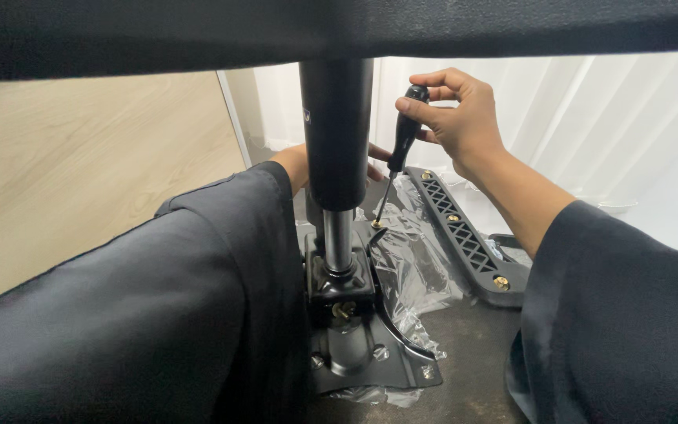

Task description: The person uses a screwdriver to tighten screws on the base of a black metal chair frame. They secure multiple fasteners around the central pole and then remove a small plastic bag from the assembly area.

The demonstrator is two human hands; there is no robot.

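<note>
Right hand [461, 118] clamped on screwdriver [403, 133], tip at brass screw [376, 224]; left hand [300, 165] (grip indiscernible) behind gas-lift column [337, 141], nine o'clock.

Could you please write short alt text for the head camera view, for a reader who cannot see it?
The right hand holds a black-handled screwdriver tip-down on a screw in a black metal chair base plate. The left hand reaches behind the black gas-lift column, mostly hidden. Clear plastic wrap and a black armrest bracket lie beside it.
</note>
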